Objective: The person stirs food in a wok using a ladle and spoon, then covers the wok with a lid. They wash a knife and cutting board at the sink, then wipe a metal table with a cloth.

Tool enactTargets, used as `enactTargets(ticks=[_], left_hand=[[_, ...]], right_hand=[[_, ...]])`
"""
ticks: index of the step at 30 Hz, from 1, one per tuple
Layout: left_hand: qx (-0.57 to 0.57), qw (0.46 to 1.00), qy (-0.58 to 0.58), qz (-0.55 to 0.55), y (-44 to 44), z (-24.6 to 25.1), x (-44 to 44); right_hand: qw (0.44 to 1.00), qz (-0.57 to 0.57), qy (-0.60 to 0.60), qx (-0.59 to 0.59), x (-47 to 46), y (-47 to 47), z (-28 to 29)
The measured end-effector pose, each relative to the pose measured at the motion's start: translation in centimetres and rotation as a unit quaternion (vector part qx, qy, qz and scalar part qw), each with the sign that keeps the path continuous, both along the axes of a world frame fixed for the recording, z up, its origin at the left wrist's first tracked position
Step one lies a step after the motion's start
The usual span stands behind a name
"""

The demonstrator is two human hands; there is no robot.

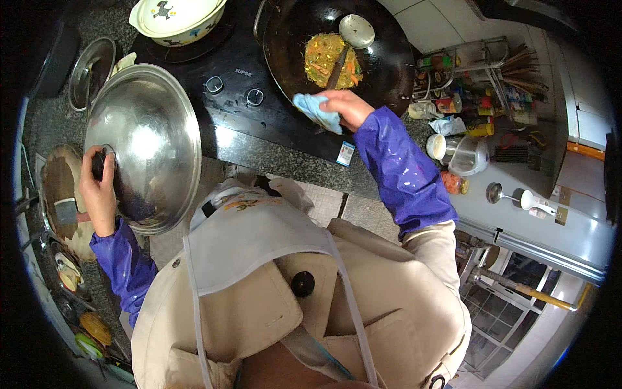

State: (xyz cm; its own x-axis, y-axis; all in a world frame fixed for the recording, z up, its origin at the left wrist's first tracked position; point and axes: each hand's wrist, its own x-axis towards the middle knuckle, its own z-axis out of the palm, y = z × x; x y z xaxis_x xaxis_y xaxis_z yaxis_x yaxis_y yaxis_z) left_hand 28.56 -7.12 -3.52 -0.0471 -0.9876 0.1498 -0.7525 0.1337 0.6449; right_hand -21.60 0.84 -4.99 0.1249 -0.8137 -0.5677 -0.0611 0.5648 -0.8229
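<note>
My left hand [97, 187] grips the dark knob of a large domed metal wok lid [155, 160], held tilted left of the stove. Bunched in my right hand [352, 109] is a light blue cloth [311, 108], at the near rim of a black wok [388, 63]. Cooked noodles with bits of vegetable [320, 53] lie in the wok. A metal ladle [357, 31] rests over them, its dark handle running down to my right hand. Whether my fingers also hold that handle or the wok's rim is hidden by the cloth.
A lidded white pot [194, 24] sits on the stove [233, 107] beside the wok. At left are a glass lid [92, 73] and a round chopping board [63, 185] with a cleaver [65, 211]. Jars and a seasoning rack [452, 68] crowd the right counter.
</note>
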Motion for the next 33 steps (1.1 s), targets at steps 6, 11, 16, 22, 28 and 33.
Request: enactTargets(ticks=[6,11,16,22,28,33], left_hand=[[0.044,0.999,-0.012,0.026,-0.9,0.2,-0.9],[0.023,0.999,-0.029,0.017,-1.7,1.8,-1.4],[-0.007,0.998,-0.044,0.05,0.1,-0.1,1.0],[0.036,0.986,-0.084,0.139,2.5,0.7,2.0],[0.041,0.989,-0.035,0.134,1.9,0.2,1.9],[0.023,0.99,-0.065,0.126,2.2,-0.1,1.8]], right_hand=[[0.914,-0.218,-0.329,-0.098,0.2,-5.1,0.4],[0.82,-0.433,-0.302,-0.22,-9.0,-11.3,0.4],[0.732,-0.642,-0.03,-0.227,-17.0,-17.5,-6.2],[0.668,-0.655,0.318,-0.156,-14.3,-25.3,-9.3],[0.754,-0.465,0.264,-0.381,-10.8,-28.5,-12.4],[0.871,-0.258,0.145,-0.393,-1.9,-25.1,-10.4]])
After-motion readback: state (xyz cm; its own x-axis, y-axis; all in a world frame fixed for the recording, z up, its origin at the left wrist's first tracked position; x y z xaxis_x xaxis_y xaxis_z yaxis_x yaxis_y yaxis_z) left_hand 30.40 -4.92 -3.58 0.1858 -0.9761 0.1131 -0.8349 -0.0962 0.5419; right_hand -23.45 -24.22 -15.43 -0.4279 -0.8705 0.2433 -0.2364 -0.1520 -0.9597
